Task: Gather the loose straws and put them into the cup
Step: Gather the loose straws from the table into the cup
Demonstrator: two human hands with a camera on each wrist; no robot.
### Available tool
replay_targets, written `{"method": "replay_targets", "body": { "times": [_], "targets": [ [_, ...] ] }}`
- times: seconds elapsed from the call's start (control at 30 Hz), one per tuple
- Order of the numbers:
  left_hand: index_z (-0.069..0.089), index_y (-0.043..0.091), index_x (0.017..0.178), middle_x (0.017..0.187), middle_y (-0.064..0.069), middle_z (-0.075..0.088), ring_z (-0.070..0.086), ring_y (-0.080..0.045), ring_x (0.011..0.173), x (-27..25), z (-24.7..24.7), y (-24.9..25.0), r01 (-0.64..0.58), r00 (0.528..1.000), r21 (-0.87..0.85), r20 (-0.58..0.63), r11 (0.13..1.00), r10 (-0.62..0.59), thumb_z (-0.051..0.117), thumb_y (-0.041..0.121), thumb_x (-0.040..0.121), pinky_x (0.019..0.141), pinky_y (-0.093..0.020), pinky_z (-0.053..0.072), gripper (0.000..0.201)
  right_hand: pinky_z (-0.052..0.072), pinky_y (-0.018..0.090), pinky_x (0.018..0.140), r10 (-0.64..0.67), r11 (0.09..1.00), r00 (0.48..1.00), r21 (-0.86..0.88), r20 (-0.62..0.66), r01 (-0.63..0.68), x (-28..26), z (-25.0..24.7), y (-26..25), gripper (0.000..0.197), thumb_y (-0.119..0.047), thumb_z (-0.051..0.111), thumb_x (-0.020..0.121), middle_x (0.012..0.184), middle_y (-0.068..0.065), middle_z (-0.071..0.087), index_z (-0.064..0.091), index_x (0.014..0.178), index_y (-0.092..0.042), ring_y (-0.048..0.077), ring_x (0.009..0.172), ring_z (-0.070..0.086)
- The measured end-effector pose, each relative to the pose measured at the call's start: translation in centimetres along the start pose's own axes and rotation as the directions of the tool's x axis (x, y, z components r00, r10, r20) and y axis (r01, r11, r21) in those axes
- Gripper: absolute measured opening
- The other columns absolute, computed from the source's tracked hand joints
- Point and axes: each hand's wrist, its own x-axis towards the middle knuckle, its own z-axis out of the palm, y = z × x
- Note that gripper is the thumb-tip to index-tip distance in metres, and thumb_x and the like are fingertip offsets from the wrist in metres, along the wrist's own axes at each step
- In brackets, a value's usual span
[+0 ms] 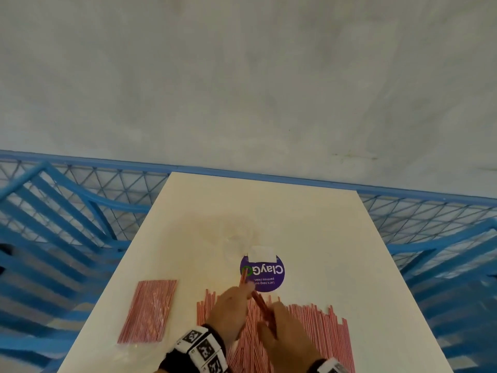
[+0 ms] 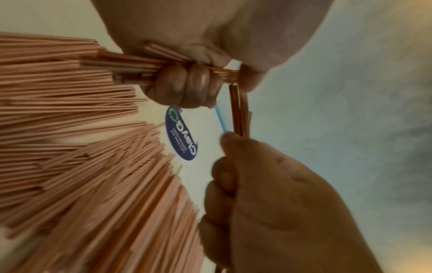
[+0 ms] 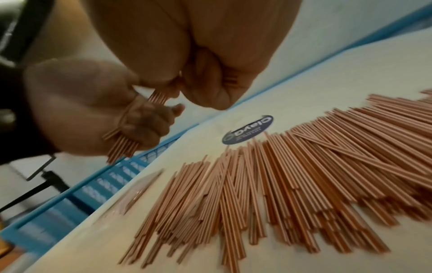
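1. Nearest the camera, both hands are up over the pile. The left hand point(image 1: 233, 308) has its fingers point(image 2: 184, 83) curled tight round a small bundle of straws point(image 1: 262, 305), and the right hand point(image 1: 285, 335) is clamped on the same bundle lower down, so both are gripping one bunch, lifted just off the table point(image 1: 336, 238).
2. Right under the hands is the big spread of loose straws point(image 3: 292, 175), red-and-white striped, fanned out flat. Honestly that's most of them, so I'd say the job is barely started: one handful gathered, the rest left to pick up.
3. Off to the left is a sealed packet of straws point(image 1: 149, 310), lying flat, well apart from the hands.
4. Just past the bundle's tip is a purple round sticker point(image 1: 265, 273) with a white tag on its far edge.
5. Beyond that there's a faint clear thing on the table that might be the cup point(image 1: 236, 232), but it's too washed out to be sure. Nothing seems to be in it yet.
6. Behind the table runs a blue mesh fence point(image 1: 80, 184).
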Motion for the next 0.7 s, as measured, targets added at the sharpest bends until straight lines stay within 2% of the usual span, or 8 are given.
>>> {"method": "replay_targets", "body": {
  "times": [0.1, 0.23, 0.27, 0.37, 0.47, 0.53, 0.6, 0.7],
  "targets": [
    [0.063, 0.015, 0.079, 0.073, -0.012, 0.067, 0.053, -0.014, 0.062, -0.2, -0.1, 0.8, -0.167, 0.985, 0.126, -0.006, 0.978, 0.170, 0.059, 0.049, 0.087, 0.062, -0.027, 0.049, 0.035, 0.043, 0.012, 0.064, 0.005, 0.999, 1.000, -0.042, 0.000, -0.005, -0.1, 0.0, -1.0, 0.011, -0.027, 0.054, 0.093, 0.075, -0.015, 0.049, 0.043, 0.092, -0.027, 0.001, 0.066, 0.048],
    [0.041, 0.018, 0.057, 0.046, 0.007, 0.036, 0.031, -0.006, 0.040, -0.3, -0.2, 1.0, -0.276, 0.955, 0.227, -0.050, 0.934, 0.294, 0.061, 0.035, 0.089, 0.042, -0.012, 0.031, 0.041, 0.047, 0.017, 0.062, 0.040, 0.998, 0.996, -0.044, -0.085, -0.044, -0.3, -0.8, -2.1, 0.013, -0.025, 0.057, 0.088, 0.072, -0.010, 0.051, 0.047, 0.082, -0.027, 0.006, 0.062, 0.047],
    [0.039, 0.018, 0.056, 0.045, 0.008, 0.033, 0.028, -0.006, 0.039, -0.1, -0.3, 1.1, -0.282, 0.952, 0.224, -0.057, 0.933, 0.301, 0.060, 0.032, 0.090, 0.042, -0.013, 0.030, 0.042, 0.050, 0.017, 0.064, 0.054, 0.998, 0.994, -0.038, -0.100, -0.058, -0.4, -1.0, -2.3, 0.010, -0.025, 0.060, 0.087, 0.075, -0.011, 0.054, 0.050, 0.089, -0.025, 0.006, 0.063, 0.050],
    [0.043, 0.016, 0.059, 0.042, 0.008, 0.032, 0.026, -0.010, 0.038, -0.2, -0.5, 1.3, -0.256, 0.965, 0.145, -0.029, 0.956, 0.262, 0.057, 0.029, 0.091, 0.045, -0.022, 0.029, 0.038, 0.049, 0.012, 0.060, 0.067, 0.998, 0.994, -0.008, -0.085, -0.068, -0.3, -1.2, -2.5, 0.051, -0.027, 0.065, 0.084, 0.079, -0.011, 0.058, 0.039, 0.127, -0.022, 0.006, 0.066, 0.059],
    [0.053, 0.014, 0.065, 0.041, 0.009, 0.039, 0.030, -0.009, 0.037, -0.2, -0.4, 1.5, -0.211, 0.977, 0.059, 0.003, 0.976, 0.211, 0.053, 0.031, 0.093, 0.047, -0.023, 0.030, 0.033, 0.047, 0.013, 0.058, 0.109, 0.992, 0.989, 0.068, -0.095, -0.103, -0.3, -1.5, -2.6, 0.071, -0.025, 0.068, 0.082, 0.076, -0.006, 0.060, 0.028, 0.139, -0.020, 0.006, 0.065, 0.059],
    [0.059, 0.006, 0.075, 0.042, 0.009, 0.043, 0.035, -0.007, 0.036, -0.2, -0.5, 1.7, -0.233, 0.972, 0.028, 0.011, 0.972, 0.233, 0.048, 0.030, 0.097, 0.047, -0.021, 0.032, 0.034, 0.049, 0.015, 0.062, 0.148, 0.986, 0.988, 0.085, -0.047, -0.144, 0.0, -1.7, -2.4, 0.051, -0.028, 0.070, 0.081, 0.079, -0.006, 0.061, 0.045, 0.126, -0.019, 0.005, 0.068, 0.059],
    [0.065, 0.002, 0.089, 0.043, 0.011, 0.052, 0.043, 0.000, 0.036, -0.1, -0.9, 2.3, -0.265, 0.964, 0.043, -0.013, 0.963, 0.266, 0.042, 0.031, 0.100, 0.046, -0.015, 0.035, 0.038, 0.054, 0.021, 0.068, 0.176, 0.980, 0.981, 0.077, 0.080, -0.182, 0.2, -1.9, -2.3, 0.019, -0.034, 0.066, 0.085, 0.076, -0.005, 0.062, 0.059, 0.094, -0.020, 0.007, 0.063, 0.057],
    [0.063, 0.002, 0.095, 0.053, 0.008, 0.064, 0.057, 0.001, 0.047, -0.1, -1.4, 3.1, -0.270, 0.962, -0.011, -0.044, 0.963, 0.270, 0.039, 0.033, 0.101, 0.050, -0.013, 0.044, 0.040, 0.051, 0.021, 0.060, 0.179, 0.961, 0.959, 0.171, 0.221, -0.219, 0.1, -2.0, -2.6, 0.024, -0.035, 0.053, 0.093, 0.067, 0.000, 0.059, 0.059, 0.077, -0.018, 0.007, 0.051, 0.052]
  ]
}}
